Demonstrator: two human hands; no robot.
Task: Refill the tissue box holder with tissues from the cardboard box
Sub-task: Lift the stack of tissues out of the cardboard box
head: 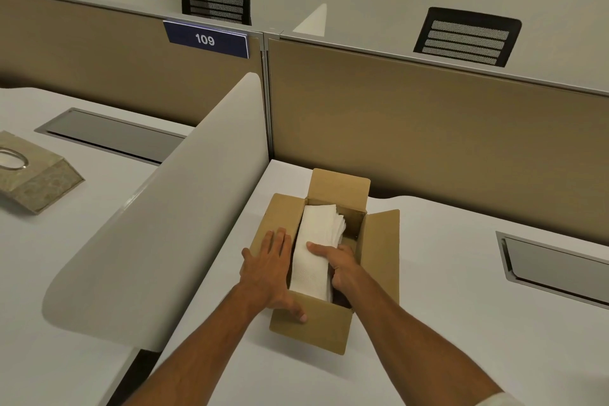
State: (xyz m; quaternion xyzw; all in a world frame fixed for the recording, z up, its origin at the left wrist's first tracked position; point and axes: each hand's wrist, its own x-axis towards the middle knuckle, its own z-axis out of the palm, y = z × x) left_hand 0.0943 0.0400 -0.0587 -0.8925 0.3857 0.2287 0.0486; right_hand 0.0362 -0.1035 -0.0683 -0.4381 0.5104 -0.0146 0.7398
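An open brown cardboard box (379, 260) sits on the white desk in front of me, flaps spread. Inside it lies a white stack of tissues (316, 241). My right hand (339, 265) reaches into the box and grips the near end of the stack, thumb on top. My left hand (272, 269) lies flat on the box's left flap and front wall, fingers spread, thumb on the front face. The beige tissue box holder (36, 180) with an oval slot rests on the neighbouring desk at far left, beyond a divider.
A curved white divider panel (171, 208) separates my desk from the left desk. Tan partition walls (428, 128) stand behind, with a "109" sign (206, 39). Grey cable hatches (553, 264) are set into both desks. Black mesh chairs (468, 36) stand beyond the partition.
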